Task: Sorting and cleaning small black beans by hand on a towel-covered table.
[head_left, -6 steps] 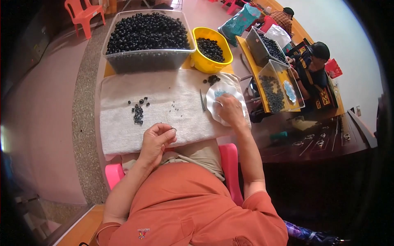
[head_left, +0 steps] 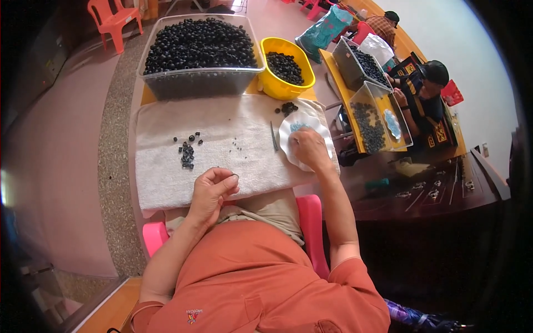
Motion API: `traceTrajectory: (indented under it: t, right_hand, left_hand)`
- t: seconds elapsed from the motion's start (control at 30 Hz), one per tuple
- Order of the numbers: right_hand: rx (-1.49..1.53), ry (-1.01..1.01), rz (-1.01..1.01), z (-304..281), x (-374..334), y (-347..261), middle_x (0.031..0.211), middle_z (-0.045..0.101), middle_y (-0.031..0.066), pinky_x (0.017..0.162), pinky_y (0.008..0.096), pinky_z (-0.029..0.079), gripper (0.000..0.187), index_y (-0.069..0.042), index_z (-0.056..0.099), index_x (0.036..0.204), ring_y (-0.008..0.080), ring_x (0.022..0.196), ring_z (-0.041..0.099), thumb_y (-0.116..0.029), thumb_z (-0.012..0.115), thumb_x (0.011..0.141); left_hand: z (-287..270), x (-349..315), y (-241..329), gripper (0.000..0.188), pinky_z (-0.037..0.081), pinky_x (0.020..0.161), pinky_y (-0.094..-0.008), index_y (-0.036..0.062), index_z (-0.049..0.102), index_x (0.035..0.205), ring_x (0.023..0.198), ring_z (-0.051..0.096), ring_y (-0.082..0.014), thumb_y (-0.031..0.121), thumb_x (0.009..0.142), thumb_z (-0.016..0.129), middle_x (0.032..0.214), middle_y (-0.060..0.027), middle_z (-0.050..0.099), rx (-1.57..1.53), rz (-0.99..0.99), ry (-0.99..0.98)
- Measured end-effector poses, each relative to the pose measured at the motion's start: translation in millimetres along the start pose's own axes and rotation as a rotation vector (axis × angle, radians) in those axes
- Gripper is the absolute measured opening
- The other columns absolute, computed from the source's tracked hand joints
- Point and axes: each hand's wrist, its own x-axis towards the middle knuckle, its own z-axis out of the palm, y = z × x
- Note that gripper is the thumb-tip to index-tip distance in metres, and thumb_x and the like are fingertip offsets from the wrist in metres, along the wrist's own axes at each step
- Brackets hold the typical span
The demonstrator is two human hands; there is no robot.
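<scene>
At left, on a pale towel [head_left: 158, 186], a loose cluster of black beads [head_left: 187, 154]; then, low over the towel's near edge, the left hand [head_left: 211, 192], its grip closed thumb to forefinger on a small dark piece [head_left: 236, 175], mostly hidden, probably light, stiff and slick, best pinched by the rim. Farther right, past a slim gray tool [head_left: 273, 136], a white wavy-edged plate [head_left: 285, 139] holding tiny blue bits [head_left: 298, 125], likely hard, nearly weightless and quick to scatter, best picked up singly. Over that plate, the right hand [head_left: 311, 149], fingers curled down at the bits; grip hidden from above, so no telling whether open or closed.
</scene>
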Motion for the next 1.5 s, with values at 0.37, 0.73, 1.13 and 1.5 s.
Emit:
traceTrajectory:
  t: [0.37,0.73,1.13,1.5]
  right_hand:
    - [-0.035,-0.031,0.026,-9,2,4,0.097,0.067,0.0152,0.084,0.0437,0.051,0.018,-0.006,0.073,0.091,0.0346,0.094,0.063,-0.015,0.06,0.082]
    - [-0.009,-0.036,0.008,-8,5,-1,0.091,0.066,0.0173,0.082,0.043,0.05,0.012,-0.002,0.07,0.085,0.0361,0.088,0.063,-0.009,0.062,0.079]
    - [0.033,-0.052,-0.05,-7,4,8,0.089,0.066,0.0161,0.081,0.0437,0.051,0.014,-0.004,0.07,0.082,0.0358,0.088,0.064,-0.012,0.059,0.08]
    - [0.049,-0.158,-0.072,-10,4,4,0.085,0.067,0.0168,0.078,0.0441,0.051,0.014,-0.005,0.068,0.088,0.0358,0.085,0.065,-0.01,0.057,0.081]
  left_hand:
    - [2,0,1,0.013,0.057,0.073,-0.0278,0.0039,0.061,0.096,0.079,0.064,-0.0142,0.002,0.086,0.069,0.088,-0.0057,0.065,-0.009,0.003,0.006]
    - [2,-1,2,0.012,0.057,0.072,-0.0277,0.0038,0.062,0.095,0.077,0.064,-0.0139,0.002,0.086,0.069,0.087,-0.0058,0.065,0.004,-0.002,0.004]
    - [2,0,0,0.013,0.056,0.073,-0.0275,0.004,0.062,0.095,0.076,0.064,-0.0141,0.004,0.085,0.071,0.085,-0.0054,0.065,0.006,0.003,0.005]
    - [2,-2,1,0.012,0.056,0.073,-0.0277,0.0045,0.062,0.094,0.077,0.064,-0.0142,0.003,0.085,0.07,0.086,-0.0053,0.065,0.01,-0.001,0.012]
